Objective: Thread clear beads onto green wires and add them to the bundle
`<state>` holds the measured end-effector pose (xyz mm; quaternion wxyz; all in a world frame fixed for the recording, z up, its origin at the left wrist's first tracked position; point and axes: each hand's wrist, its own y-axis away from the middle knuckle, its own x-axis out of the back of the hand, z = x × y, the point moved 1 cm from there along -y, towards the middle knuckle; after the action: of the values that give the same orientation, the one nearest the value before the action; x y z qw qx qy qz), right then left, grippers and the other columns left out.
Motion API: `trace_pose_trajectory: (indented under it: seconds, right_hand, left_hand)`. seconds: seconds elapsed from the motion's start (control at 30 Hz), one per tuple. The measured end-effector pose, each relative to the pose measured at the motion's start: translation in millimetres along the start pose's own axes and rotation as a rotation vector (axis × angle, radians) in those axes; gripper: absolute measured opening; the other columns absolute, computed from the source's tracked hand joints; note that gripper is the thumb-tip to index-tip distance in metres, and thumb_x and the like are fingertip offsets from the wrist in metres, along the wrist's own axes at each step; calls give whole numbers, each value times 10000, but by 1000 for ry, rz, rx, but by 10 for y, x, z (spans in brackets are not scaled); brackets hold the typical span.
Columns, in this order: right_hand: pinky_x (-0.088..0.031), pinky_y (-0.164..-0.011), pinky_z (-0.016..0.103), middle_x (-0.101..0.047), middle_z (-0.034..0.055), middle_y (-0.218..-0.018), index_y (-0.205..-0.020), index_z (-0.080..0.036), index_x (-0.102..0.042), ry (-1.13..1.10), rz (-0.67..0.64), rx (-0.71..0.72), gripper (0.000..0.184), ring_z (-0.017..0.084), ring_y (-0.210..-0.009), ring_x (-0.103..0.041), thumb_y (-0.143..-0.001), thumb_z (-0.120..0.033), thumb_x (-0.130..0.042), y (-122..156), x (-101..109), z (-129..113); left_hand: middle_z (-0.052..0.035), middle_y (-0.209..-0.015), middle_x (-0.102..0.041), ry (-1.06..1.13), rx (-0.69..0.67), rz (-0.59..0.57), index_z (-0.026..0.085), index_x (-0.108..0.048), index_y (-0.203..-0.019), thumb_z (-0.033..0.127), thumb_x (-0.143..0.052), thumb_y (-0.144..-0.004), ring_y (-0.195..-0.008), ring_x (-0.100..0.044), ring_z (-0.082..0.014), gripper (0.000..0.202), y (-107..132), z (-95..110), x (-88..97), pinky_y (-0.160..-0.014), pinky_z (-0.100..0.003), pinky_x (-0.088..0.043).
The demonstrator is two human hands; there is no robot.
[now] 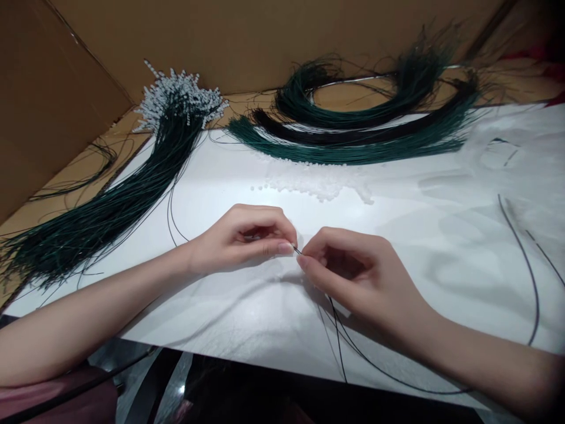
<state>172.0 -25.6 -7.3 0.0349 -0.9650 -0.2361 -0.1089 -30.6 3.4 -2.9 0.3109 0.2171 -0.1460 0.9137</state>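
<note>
Near the middle of the white board (198, 306), my left hand (251, 238) and my right hand (357, 265) meet almost fingertip to fingertip. Thumb and index finger of the left hand pinch what looks like a tiny white bead, mostly hidden. The right fingers are closed on a thin dark cord (298, 251), whose end reaches the left fingertips. Loose lengths of this cord hang below the right hand and curve towards the front edge. Beyond the hands lies a spread of small white beads (318, 184).
A long bundle of dark green cords (136, 188) lies at left, its far end covered in white beads (176, 97). Curved bundles of green and black cords (353, 147) lie at the back. Cardboard walls (185, 41) stand behind. A clear plastic bag (498, 153) and loose cords (527, 271) are at right.
</note>
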Motion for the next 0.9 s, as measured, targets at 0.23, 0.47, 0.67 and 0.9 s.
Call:
trace_pose_trajectory:
  seconds: [0.23, 0.47, 0.67, 0.9]
  right_hand:
    - [-328, -499, 222, -487, -34, -600, -665, -175, -575, -27, -10, -16, 187, 87, -567, -424, -834, -95, -588, -4, -3, -9]
    - [-333, -505, 223, -488, -31, -601, -652, -171, -577, -31, -16, -13, 197, 89, -571, -420, -832, -93, -586, 6, 1, -16]
    - [-346, -514, 231, -505, -24, -613, -663, -181, -584, -25, -18, -10, 186, 99, -580, -432, -833, -104, -589, 2, -3, -11]
    - [-347, -508, 230, -509, -23, -609, -661, -184, -583, -22, -14, -10, 189, 99, -573, -434, -834, -108, -592, -7, -6, -10]
  left_hand:
    - [-58, -799, -690, -40, -88, 36, 159, -718, -869, 217, -651, -888, -688, -603, -130, 91, -16, -7, 5, -597, -238, -443]
    - [-55, -789, -688, -45, -96, 46, 154, -721, -866, 228, -656, -889, -680, -601, -127, 101, -14, -8, -5, -595, -235, -441]
    - [-55, -801, -693, -54, -77, 33, 162, -719, -870, 243, -645, -898, -681, -598, -129, 113, -17, -9, -5, -600, -244, -436]
    - [-52, -799, -684, -51, -75, 26, 157, -708, -873, 248, -642, -904, -684, -600, -127, 116, -10, -16, -2, -601, -238, -436]
